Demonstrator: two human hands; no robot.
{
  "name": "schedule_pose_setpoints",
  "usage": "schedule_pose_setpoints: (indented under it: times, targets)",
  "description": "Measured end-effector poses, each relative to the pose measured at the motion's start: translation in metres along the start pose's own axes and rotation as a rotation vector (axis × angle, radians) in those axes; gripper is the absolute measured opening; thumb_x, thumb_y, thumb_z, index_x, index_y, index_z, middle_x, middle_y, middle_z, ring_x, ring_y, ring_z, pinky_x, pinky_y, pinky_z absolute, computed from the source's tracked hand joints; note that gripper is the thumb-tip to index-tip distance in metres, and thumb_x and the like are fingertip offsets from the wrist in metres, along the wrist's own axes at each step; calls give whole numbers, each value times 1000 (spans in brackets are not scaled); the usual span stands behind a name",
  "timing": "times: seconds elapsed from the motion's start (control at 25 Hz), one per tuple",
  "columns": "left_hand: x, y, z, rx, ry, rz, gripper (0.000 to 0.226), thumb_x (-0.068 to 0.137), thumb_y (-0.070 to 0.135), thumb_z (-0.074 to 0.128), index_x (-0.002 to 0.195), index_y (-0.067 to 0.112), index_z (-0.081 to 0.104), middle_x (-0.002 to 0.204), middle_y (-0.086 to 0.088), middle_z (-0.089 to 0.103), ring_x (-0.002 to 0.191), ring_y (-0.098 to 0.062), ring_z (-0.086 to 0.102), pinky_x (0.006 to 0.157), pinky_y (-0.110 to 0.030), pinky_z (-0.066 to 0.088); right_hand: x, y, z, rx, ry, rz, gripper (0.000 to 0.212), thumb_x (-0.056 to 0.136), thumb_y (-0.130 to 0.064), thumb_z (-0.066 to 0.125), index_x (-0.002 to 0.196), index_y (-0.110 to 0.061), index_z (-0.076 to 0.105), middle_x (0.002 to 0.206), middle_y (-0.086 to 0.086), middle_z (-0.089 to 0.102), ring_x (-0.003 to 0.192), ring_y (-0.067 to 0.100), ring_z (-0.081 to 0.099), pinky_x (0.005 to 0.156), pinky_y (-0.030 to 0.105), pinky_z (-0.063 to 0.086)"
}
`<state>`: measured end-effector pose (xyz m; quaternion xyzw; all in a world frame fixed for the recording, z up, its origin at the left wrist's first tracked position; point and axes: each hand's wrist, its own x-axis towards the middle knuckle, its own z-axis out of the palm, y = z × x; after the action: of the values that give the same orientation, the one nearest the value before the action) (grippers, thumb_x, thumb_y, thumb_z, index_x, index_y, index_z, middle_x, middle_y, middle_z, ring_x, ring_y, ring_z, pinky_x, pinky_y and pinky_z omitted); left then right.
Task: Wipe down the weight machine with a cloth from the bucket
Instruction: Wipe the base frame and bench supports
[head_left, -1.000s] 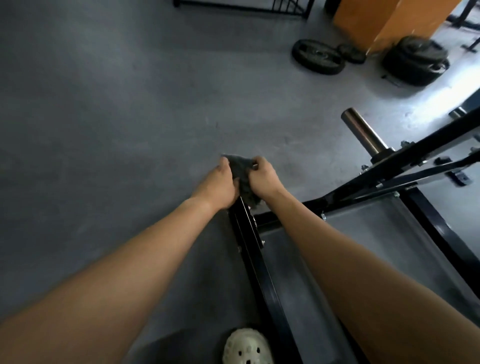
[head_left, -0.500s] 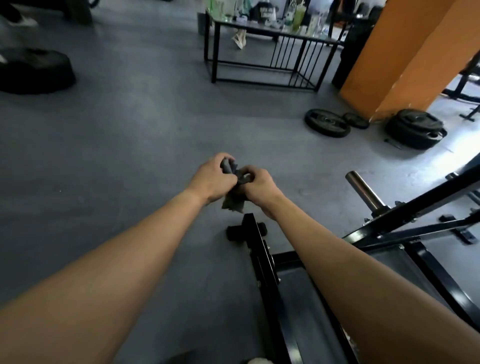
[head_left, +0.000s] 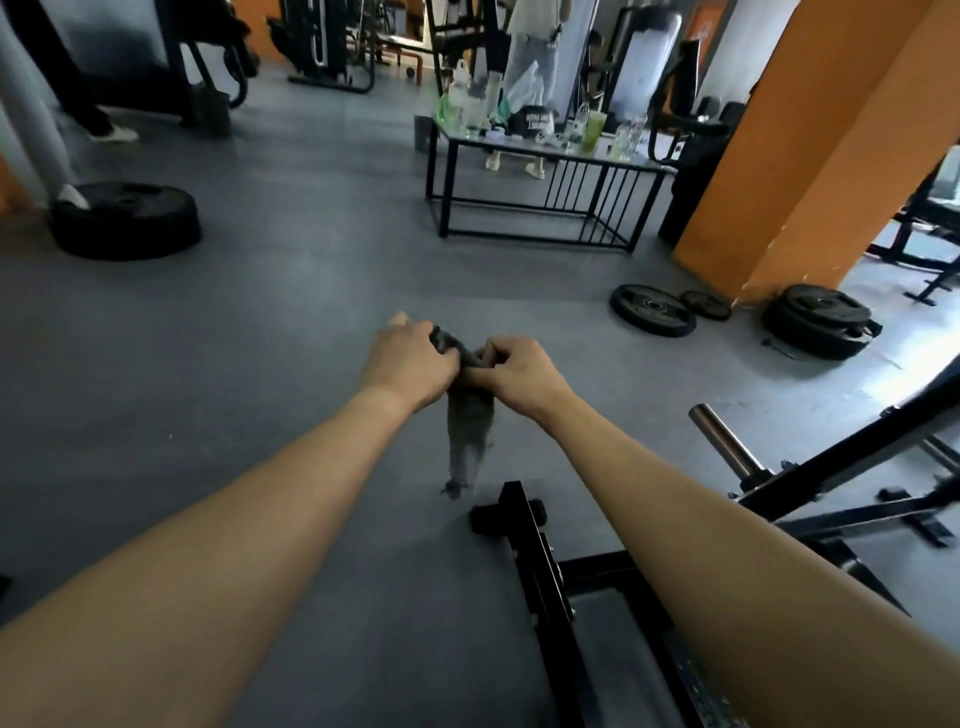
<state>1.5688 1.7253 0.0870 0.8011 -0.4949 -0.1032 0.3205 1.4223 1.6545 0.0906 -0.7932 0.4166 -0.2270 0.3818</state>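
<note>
Cloth (head_left: 470, 431) held up just beyond the end of the machine's black bar (head_left: 537, 566).
Left hand (head_left: 410, 364) and right hand (head_left: 519, 371) both grip its top; it hangs free of the bar. The grip seems twisted, so it may slip to the floor (head_left: 260, 364).

Matt grey cloth (head_left: 470, 431); glossy (black) frame (head_left: 540, 566)
</note>
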Motion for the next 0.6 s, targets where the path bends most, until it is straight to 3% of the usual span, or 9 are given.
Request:
schedule_pose_setpoints:
  times: [0.04,0.12,0.24,0.36,0.48,0.6]
  targets:
    - [1,2,-10,-39,28,6,29,88,38,59,93,10,63,108,-15,54,103,-37,56,89,-39,49,0,-9,-1,-4,-6,-6,44,74,-30,89,65,-15,49,70,0,57,64,13,52,61,30,43]
    - [4,6,-29,-117,59,-3,18,90,27,61,86,9,57,105,-14,53,98,-37,56,81,-36,45,0,-24,-3,-65,-14,-16,44,78,-33,88,65,-17,49,66,-2,51,60,12,46,56,29,36]
    - [10,3,-44,-152,76,-39,23,89,24,59,72,15,47,95,-12,56,90,-34,55,71,-32,36,8,-33,-4,-172,-29,-39,40,80,-41,85,65,-20,55,85,0,57,73,15,54,61,30,41]
    - [28,-5,-34,-207,102,-132,30,88,22,60,63,15,44,73,-8,54,83,-34,57,66,-30,34,30,-27,1,-179,-105,15,30,82,-34,83,79,-14,61,82,4,62,78,20,59,68,37,48]
    - [54,-5,-17,-309,138,-236,31,89,18,61,64,11,43,64,-5,47,74,-32,51,61,-33,31,60,-20,0,-248,-136,-13,30,85,-31,81,90,-11,59,86,7,62,82,23,58,72,42,49]
    - [82,-1,-6,-365,162,-237,32,89,17,62,67,11,40,64,-4,43,67,-27,44,52,-35,31,97,-15,-9,-361,-57,51,42,92,-48,70,76,-14,51,75,6,56,73,25,54,62,37,40]
